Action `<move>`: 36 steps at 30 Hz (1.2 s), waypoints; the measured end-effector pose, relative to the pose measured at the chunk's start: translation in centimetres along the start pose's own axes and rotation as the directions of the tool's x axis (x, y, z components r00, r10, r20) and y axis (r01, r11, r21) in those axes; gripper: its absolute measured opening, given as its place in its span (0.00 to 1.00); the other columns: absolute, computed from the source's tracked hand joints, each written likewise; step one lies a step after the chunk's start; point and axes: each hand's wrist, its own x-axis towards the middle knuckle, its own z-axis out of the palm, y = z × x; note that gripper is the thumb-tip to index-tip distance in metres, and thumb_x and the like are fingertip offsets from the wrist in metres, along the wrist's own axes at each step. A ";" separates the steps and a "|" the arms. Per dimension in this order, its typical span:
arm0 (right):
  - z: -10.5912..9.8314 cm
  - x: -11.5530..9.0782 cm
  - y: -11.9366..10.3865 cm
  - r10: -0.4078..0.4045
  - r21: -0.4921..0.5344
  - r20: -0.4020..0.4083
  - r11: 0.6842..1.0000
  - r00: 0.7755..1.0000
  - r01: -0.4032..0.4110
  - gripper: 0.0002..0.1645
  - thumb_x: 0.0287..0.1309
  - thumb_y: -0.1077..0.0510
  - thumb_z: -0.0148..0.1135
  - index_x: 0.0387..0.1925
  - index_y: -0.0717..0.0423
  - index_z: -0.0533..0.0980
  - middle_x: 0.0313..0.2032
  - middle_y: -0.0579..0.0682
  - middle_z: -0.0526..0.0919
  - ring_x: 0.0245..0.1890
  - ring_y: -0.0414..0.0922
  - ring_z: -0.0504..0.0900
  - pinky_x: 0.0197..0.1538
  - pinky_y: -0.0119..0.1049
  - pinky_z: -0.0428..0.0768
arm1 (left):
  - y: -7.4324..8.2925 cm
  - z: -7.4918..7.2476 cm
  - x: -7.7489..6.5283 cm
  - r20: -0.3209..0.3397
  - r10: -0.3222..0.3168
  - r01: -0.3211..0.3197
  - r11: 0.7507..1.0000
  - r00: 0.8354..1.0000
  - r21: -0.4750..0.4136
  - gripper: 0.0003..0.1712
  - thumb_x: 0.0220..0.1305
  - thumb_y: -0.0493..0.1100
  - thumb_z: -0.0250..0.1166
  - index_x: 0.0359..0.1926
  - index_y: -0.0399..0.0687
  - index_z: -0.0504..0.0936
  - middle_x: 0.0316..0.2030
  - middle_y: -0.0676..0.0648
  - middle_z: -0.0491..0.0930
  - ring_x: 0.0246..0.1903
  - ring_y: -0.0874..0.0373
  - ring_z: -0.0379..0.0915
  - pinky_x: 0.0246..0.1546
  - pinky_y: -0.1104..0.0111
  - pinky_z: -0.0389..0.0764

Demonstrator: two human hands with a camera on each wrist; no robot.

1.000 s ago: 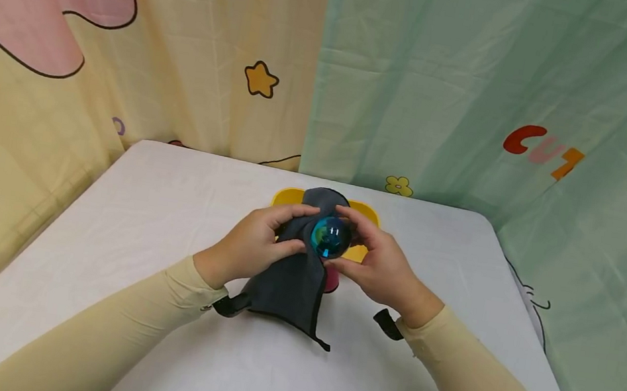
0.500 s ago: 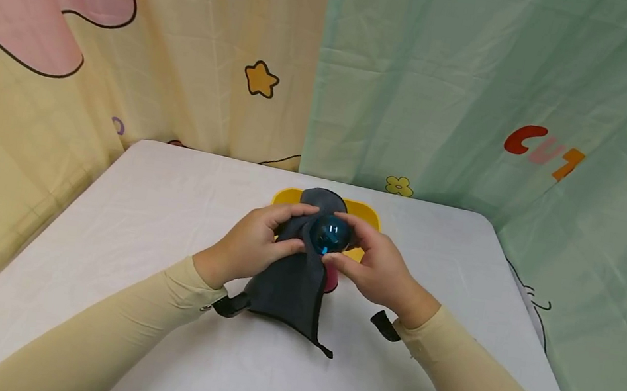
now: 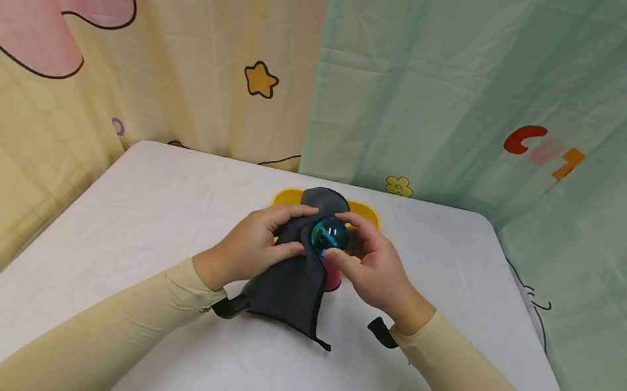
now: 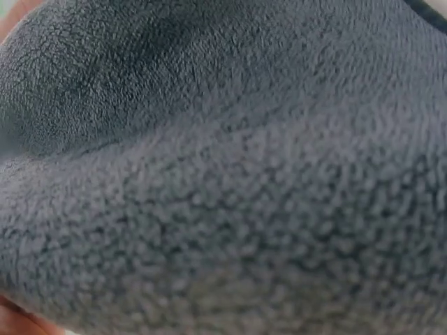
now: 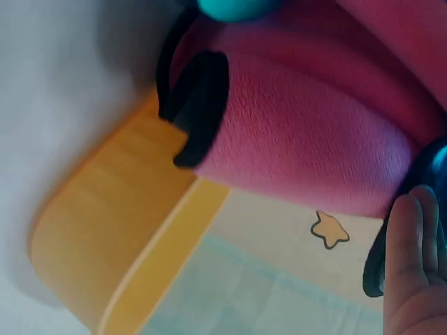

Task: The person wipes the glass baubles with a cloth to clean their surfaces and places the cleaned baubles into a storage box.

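My left hand (image 3: pixel 249 243) grips a grey cloth (image 3: pixel 289 285), thumb on the near side and fingers on the far side. My right hand (image 3: pixel 383 272) holds a shiny blue ball-like thing (image 3: pixel 329 232) against a fold of this cloth, its thumb at the lower edge. The cloth's pink side (image 3: pixel 332 277) shows beneath. In the right wrist view, pink fabric (image 5: pixel 300 139) with black edging hangs beside the fingers (image 5: pixel 408 244), and a turquoise rounded surface (image 5: pixel 237 7) peeks out at the top. Grey fleecy fabric (image 4: pixel 223 167) fills most of the left wrist view.
Behind the cloth a yellow container (image 3: pixel 288 196) stands on the white-covered table (image 3: pixel 180 203). Black straps hang at both wrists, one a loose strap end (image 3: pixel 383 332) below the right sleeve. Patterned curtains (image 3: pixel 412 89) surround the table's back and sides.
My right hand has shifted slightly left, its thumb rising over the blue thing's lower edge. Reflections on the blue surface have changed. My left hand stays put on the cloth.
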 end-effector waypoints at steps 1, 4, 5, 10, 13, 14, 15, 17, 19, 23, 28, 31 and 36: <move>-0.1 0.0 -0.1 -0.011 -0.015 -0.001 1.000 1.000 0.011 0.36 0.67 0.61 0.71 0.73 0.56 0.68 0.49 0.58 0.86 0.42 0.46 0.87 0.51 0.33 0.88 | 0.0 0.0 0.0 0.001 -0.002 0.002 1.000 1.000 0.000 0.33 0.65 0.33 0.74 0.70 0.44 0.77 0.62 0.42 0.83 0.51 0.53 0.84 0.53 0.64 0.87; -0.3 -0.1 -0.3 -0.022 -0.072 0.021 0.997 1.000 0.023 0.37 0.67 0.60 0.71 0.74 0.55 0.70 0.52 0.57 0.88 0.45 0.46 0.89 0.53 0.38 0.89 | 0.0 0.1 -0.1 0.000 -0.005 0.005 1.000 1.000 0.007 0.33 0.65 0.34 0.75 0.70 0.44 0.77 0.61 0.42 0.83 0.50 0.53 0.84 0.53 0.64 0.87; -0.4 -0.1 -0.4 -0.014 -0.085 0.034 0.996 0.999 0.016 0.39 0.66 0.60 0.72 0.75 0.54 0.69 0.54 0.57 0.87 0.46 0.47 0.90 0.54 0.39 0.89 | -0.1 0.1 -0.1 -0.001 -0.006 0.006 1.000 1.000 0.011 0.33 0.65 0.34 0.75 0.70 0.44 0.77 0.61 0.42 0.83 0.50 0.53 0.84 0.52 0.65 0.87; -0.9 0.1 -0.8 0.032 -0.093 0.115 0.995 0.993 -0.021 0.47 0.63 0.61 0.74 0.80 0.53 0.63 0.63 0.58 0.83 0.54 0.51 0.89 0.57 0.45 0.87 | -0.1 0.1 -0.1 0.003 -0.012 0.012 1.000 1.000 0.027 0.34 0.65 0.35 0.75 0.70 0.45 0.76 0.60 0.43 0.84 0.47 0.54 0.83 0.50 0.66 0.87; -1.1 0.3 -1.0 0.043 -0.109 0.146 0.994 0.988 -0.027 0.51 0.62 0.63 0.75 0.81 0.52 0.61 0.66 0.58 0.82 0.56 0.52 0.89 0.58 0.49 0.87 | -0.1 0.1 0.0 0.013 -0.021 0.021 1.000 1.000 0.017 0.34 0.66 0.35 0.74 0.71 0.44 0.76 0.60 0.43 0.83 0.47 0.54 0.82 0.50 0.67 0.86; -1.2 0.4 -1.0 0.039 -0.122 0.152 0.992 0.988 -0.020 0.51 0.62 0.64 0.75 0.81 0.52 0.60 0.66 0.58 0.82 0.56 0.51 0.89 0.58 0.48 0.86 | -0.1 0.1 0.0 0.015 -0.024 0.024 1.000 1.000 0.015 0.34 0.66 0.35 0.74 0.71 0.44 0.75 0.60 0.43 0.83 0.47 0.54 0.82 0.50 0.67 0.86; -1.3 0.4 -1.0 0.036 -0.139 0.152 0.990 0.988 -0.014 0.51 0.62 0.64 0.75 0.81 0.51 0.60 0.65 0.58 0.82 0.55 0.51 0.89 0.59 0.49 0.86 | -0.1 0.0 0.0 0.017 -0.028 0.028 1.000 0.999 0.011 0.34 0.66 0.35 0.74 0.71 0.44 0.75 0.60 0.42 0.83 0.47 0.54 0.82 0.50 0.67 0.86; -1.3 0.5 -1.0 0.034 -0.164 0.150 0.986 0.988 -0.009 0.51 0.62 0.63 0.75 0.81 0.50 0.60 0.63 0.57 0.84 0.54 0.50 0.89 0.59 0.50 0.86 | 0.0 0.0 0.1 0.020 -0.032 0.032 0.999 0.999 0.004 0.34 0.66 0.35 0.74 0.71 0.44 0.75 0.60 0.42 0.83 0.48 0.54 0.83 0.51 0.67 0.86; -1.4 0.6 -1.0 0.039 -0.176 0.148 0.984 0.988 -0.012 0.48 0.61 0.62 0.76 0.78 0.50 0.62 0.60 0.56 0.86 0.52 0.49 0.89 0.59 0.49 0.87 | 0.1 -0.1 0.2 0.024 -0.036 0.036 0.999 0.999 -0.001 0.33 0.66 0.34 0.74 0.71 0.45 0.76 0.61 0.43 0.83 0.48 0.54 0.83 0.50 0.68 0.86; -1.3 0.5 -0.8 0.069 -0.156 0.136 0.987 0.988 -0.048 0.43 0.63 0.59 0.75 0.74 0.53 0.64 0.55 0.56 0.88 0.48 0.47 0.89 0.54 0.42 0.89 | 0.2 -0.2 0.4 0.031 -0.037 0.037 0.999 0.999 -0.001 0.33 0.66 0.34 0.74 0.71 0.46 0.76 0.61 0.44 0.83 0.48 0.55 0.81 0.50 0.69 0.85; -1.0 0.3 -0.4 0.061 -0.083 0.112 0.995 0.992 -0.052 0.34 0.69 0.57 0.69 0.71 0.60 0.68 0.51 0.57 0.88 0.45 0.47 0.88 0.50 0.34 0.89 | 0.4 -0.2 0.4 0.019 -0.027 0.027 1.000 0.999 0.001 0.33 0.65 0.34 0.74 0.71 0.46 0.76 0.61 0.44 0.83 0.49 0.55 0.82 0.51 0.68 0.86; -0.8 0.2 -0.3 0.035 -0.075 0.072 0.997 0.997 -0.030 0.29 0.71 0.56 0.67 0.68 0.62 0.73 0.50 0.55 0.87 0.45 0.47 0.86 0.50 0.34 0.88 | 0.5 -0.2 0.4 0.012 -0.023 0.024 1.000 1.000 -0.010 0.33 0.65 0.34 0.74 0.70 0.45 0.76 0.62 0.43 0.83 0.51 0.53 0.83 0.52 0.66 0.86; -0.5 0.2 -0.4 0.041 -0.064 0.014 0.997 0.999 -0.040 0.35 0.68 0.57 0.71 0.73 0.56 0.70 0.49 0.54 0.85 0.45 0.46 0.85 0.51 0.32 0.87 | 0.5 -0.2 0.3 0.008 -0.026 0.026 1.000 1.000 -0.017 0.33 0.65 0.33 0.74 0.70 0.44 0.76 0.63 0.43 0.82 0.55 0.53 0.83 0.55 0.64 0.86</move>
